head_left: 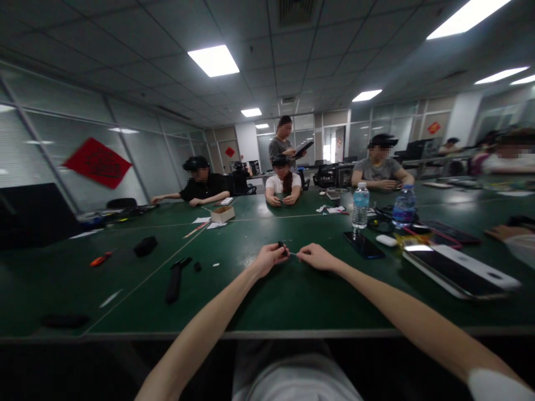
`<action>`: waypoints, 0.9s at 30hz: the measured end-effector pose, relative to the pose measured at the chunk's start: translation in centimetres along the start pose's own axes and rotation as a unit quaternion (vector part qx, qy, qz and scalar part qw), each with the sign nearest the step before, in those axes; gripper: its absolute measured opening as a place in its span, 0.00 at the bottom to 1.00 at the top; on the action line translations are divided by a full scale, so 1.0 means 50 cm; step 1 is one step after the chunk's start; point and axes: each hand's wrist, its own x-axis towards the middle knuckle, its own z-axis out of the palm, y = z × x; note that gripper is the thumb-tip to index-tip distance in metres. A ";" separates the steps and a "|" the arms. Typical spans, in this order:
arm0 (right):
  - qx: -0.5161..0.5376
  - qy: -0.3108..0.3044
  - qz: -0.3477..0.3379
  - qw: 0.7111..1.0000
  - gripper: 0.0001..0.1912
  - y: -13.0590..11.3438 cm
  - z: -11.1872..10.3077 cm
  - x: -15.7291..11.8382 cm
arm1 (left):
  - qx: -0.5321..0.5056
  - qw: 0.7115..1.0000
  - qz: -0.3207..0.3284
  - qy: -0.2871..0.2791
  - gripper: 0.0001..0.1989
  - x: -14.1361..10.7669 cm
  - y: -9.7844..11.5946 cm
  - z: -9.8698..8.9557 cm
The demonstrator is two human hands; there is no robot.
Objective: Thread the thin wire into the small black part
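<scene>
Near the front edge of a green desk point(292, 312), the left hand point(268, 260) grips a small black object point(283, 248) while the right hand point(317, 258) pinches a thin pale rod point(293, 254).

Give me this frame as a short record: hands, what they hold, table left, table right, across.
left hand: left hand gripping a small black part
right hand: right hand pinching a thin pale rod
rod and part: rod points toward the part; contact unclear
surface: green table
table left: black T-shaped object, orange tool; open box farther off
table right: dark phone, two bottles beyond it
across: seated person in white, standing person behind
</scene>
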 end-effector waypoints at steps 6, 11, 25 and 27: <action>0.030 0.022 0.037 0.999 0.23 0.001 0.025 0.007 | -0.005 0.999 -0.016 0.051 0.06 0.012 -0.005 0.000; 0.049 0.040 0.074 0.995 0.23 0.006 0.035 0.012 | 0.000 0.997 -0.034 0.064 0.05 0.013 -0.001 0.000; 0.060 0.152 0.171 0.972 0.25 0.097 -0.051 0.024 | 0.041 0.998 -0.026 0.029 0.11 0.007 0.017 -0.009; 0.015 0.153 0.144 0.978 0.21 0.096 -0.053 0.022 | 0.060 0.997 -0.023 0.041 0.12 0.008 0.016 -0.009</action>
